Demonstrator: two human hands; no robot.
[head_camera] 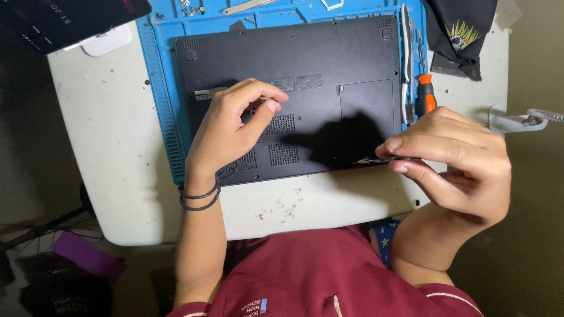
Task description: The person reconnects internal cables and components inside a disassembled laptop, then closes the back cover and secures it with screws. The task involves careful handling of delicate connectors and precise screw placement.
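Two grey labels (299,83) on black laptop (329,64)

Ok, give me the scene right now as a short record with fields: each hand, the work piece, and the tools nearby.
left hand: resting on the laptop, thumb and forefinger pinched together; what they hold, if anything, is too small to tell
right hand: fingers pinching a thin dark tool at the laptop's edge
laptop: black, underside up, on a blue mat
screwdriver: orange handle, on the mat's right side
table: white, stained
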